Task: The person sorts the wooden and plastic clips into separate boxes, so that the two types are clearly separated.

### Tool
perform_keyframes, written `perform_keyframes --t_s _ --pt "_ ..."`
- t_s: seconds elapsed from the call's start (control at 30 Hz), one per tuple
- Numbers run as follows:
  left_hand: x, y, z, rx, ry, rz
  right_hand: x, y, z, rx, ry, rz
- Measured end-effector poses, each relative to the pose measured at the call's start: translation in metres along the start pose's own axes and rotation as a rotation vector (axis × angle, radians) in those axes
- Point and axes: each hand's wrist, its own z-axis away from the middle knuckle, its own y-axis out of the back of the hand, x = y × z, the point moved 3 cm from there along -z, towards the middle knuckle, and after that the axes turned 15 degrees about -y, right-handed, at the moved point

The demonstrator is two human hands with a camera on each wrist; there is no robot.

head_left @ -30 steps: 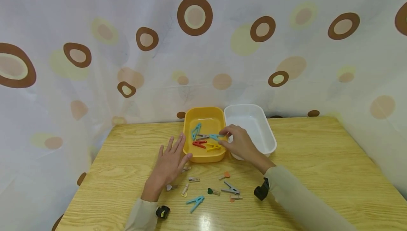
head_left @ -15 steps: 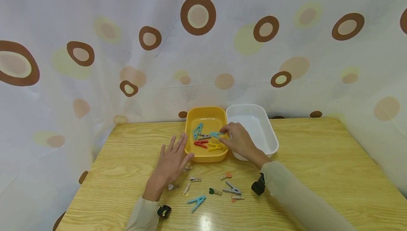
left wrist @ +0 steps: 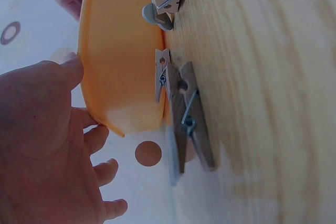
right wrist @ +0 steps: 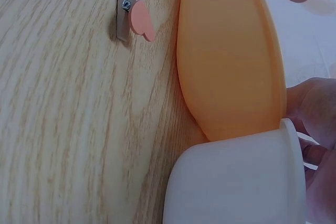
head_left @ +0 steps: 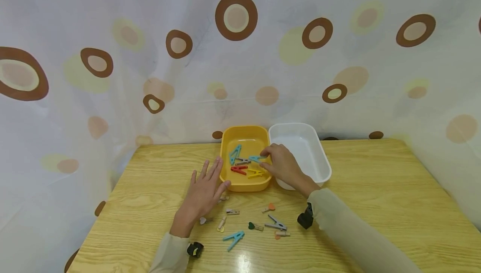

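Note:
My right hand [head_left: 286, 168] reaches over the shared rims and pinches a light-blue clothespin [head_left: 255, 158] by its legs, low inside the yellow tray [head_left: 246, 187]. Beside that pin lie another blue clothespin [head_left: 235, 154], a grey clothespin [head_left: 243, 161], a red clothespin [head_left: 238, 169] and a yellow clothespin [head_left: 256, 173]. My left hand [head_left: 199, 198] rests against the tray's left side with fingers spread; the left wrist view shows a fingertip and the thumb at the tray rim [left wrist: 84, 61]. In the right wrist view, the tray walls hide most of my right fingers.
A white tray [head_left: 308, 147] adjoins the yellow one on the right. On the wooden table [head_left: 360, 189] in front lie a blue clothespin [head_left: 234, 239], a grey clothespin [head_left: 276, 223] and several small wooden clothespins [head_left: 256, 226] with coloured shapes. A patterned curtain [head_left: 210, 77] hangs behind.
The view has shifted slightly. In the yellow tray, the blue clothespin at my right fingers has moved a little away from me and left. My left hand stays at the tray's side.

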Motion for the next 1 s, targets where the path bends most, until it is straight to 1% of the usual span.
perform_keyframes --t_s 0.1,0.33,0.63,0.7,0.8,1.0 --pt "0.001 0.0 0.001 -0.003 0.0 0.0 -0.001 0.001 0.0 0.0 0.004 0.005" --pt "0.001 0.0 0.001 -0.003 0.0 0.001 -0.002 0.001 0.002 -0.018 -0.006 -0.022" --pt "0.0 -0.001 0.001 -0.008 0.003 -0.006 0.0 0.0 0.002 -0.012 0.013 -0.019" --pt "0.0 -0.002 0.001 -0.007 0.003 -0.001 0.0 0.001 0.003 -0.013 0.017 -0.037" --pt "-0.001 -0.003 0.001 -0.007 0.004 -0.003 0.0 0.004 0.006 -0.014 0.025 -0.093" --pt "-0.002 -0.003 0.0 -0.012 0.004 -0.01 -0.002 0.014 0.02 0.011 0.05 -0.172"
